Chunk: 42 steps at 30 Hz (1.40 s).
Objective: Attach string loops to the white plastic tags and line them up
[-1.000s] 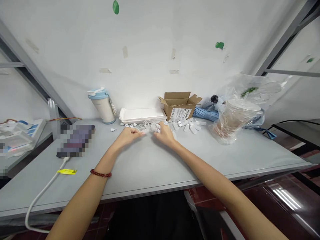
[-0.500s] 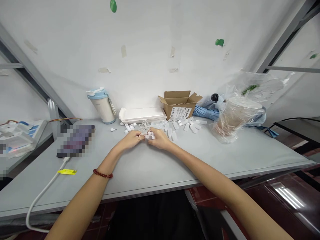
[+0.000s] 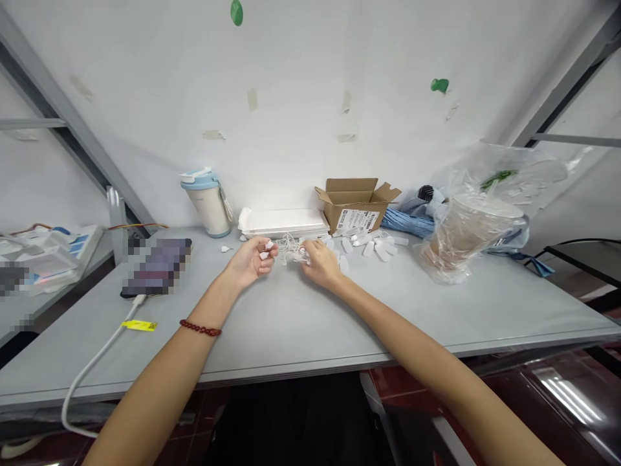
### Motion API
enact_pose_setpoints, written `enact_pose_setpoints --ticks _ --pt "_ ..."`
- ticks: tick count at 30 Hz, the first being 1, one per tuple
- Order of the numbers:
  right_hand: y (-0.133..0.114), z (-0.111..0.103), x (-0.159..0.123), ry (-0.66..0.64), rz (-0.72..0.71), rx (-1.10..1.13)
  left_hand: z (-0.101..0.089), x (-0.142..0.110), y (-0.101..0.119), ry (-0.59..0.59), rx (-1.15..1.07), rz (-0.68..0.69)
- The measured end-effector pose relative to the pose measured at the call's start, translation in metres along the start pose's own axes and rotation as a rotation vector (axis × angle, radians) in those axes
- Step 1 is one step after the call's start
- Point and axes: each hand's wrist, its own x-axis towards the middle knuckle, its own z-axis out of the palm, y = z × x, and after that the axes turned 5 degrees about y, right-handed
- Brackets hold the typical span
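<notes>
Your grey desk [image 3: 301, 323] spans the view, its left and right ends cut off by the frame. Behind it rises the white wall [image 3: 291, 71], with 2 green marks and several scraps of tape.

At the right, a clear plastic bag [image 3: 460, 239] wraps a cup-like container; the crinkled film blurs what is inside. Blue cloth [image 3: 410, 222] lies partly hidden behind the bag. The open cardboard box [image 3: 356, 210] stands near the wall, its inside too shadowed to make out. To its left lies a flat white box [image 3: 284, 223], then your upright bottle [image 3: 207, 204] with a blue lid.

Your left hand [image 3: 253, 262] is curled around small white pieces [image 3: 264, 254], with the fingers covering part of them. Your right hand [image 3: 320, 262] bends down over the white cords [image 3: 290, 244], touching them; its fingertips are hard to see, so you cannot tell how firmly it grips. The cords lie tangled between your 2 hands, in front of the flat box, their right end hidden by your right hand.

Your phone [image 3: 158, 266] is blurred by pixels, with a white cable [image 3: 92, 369] running off the desk's front edge. Pale tabs [image 3: 381, 249] overlap in front of the cardboard box, too jumbled to count. 1 small white plug [image 3: 225, 248] sits near the bottle.
</notes>
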Motion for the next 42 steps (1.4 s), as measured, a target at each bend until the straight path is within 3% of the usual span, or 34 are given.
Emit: enact_pose_setpoints --ticks 4,8,10,16,22,28,37,42 --pt "-0.002 0.002 0.0 -0.041 -0.012 -0.023 0.003 -0.005 0.003 0.018 -0.116 0.069" --pt "-0.005 0.003 -0.001 -0.086 -0.043 -0.021 0.009 -0.011 0.003 -0.087 -0.161 0.058" --pt "-0.005 0.003 -0.001 -0.089 -0.031 -0.013 0.012 -0.012 0.001 -0.085 -0.131 0.075" --pt "-0.005 0.005 -0.002 -0.095 -0.067 0.033 0.014 -0.004 -0.017 0.153 0.439 0.256" --pt "-0.008 0.0 -0.004 -0.114 -0.129 0.055 0.016 -0.001 -0.026 0.088 0.806 0.518" --pt "-0.005 -0.001 -0.001 -0.128 -0.122 0.089 0.012 0.0 -0.018 0.097 0.928 0.669" --pt "-0.004 0.0 -0.002 -0.137 -0.15 0.047 0.005 0.004 -0.015 0.061 0.926 0.547" --pt "-0.008 0.002 -0.003 -0.127 -0.167 -0.039 0.01 0.005 -0.021 0.121 0.787 0.37"
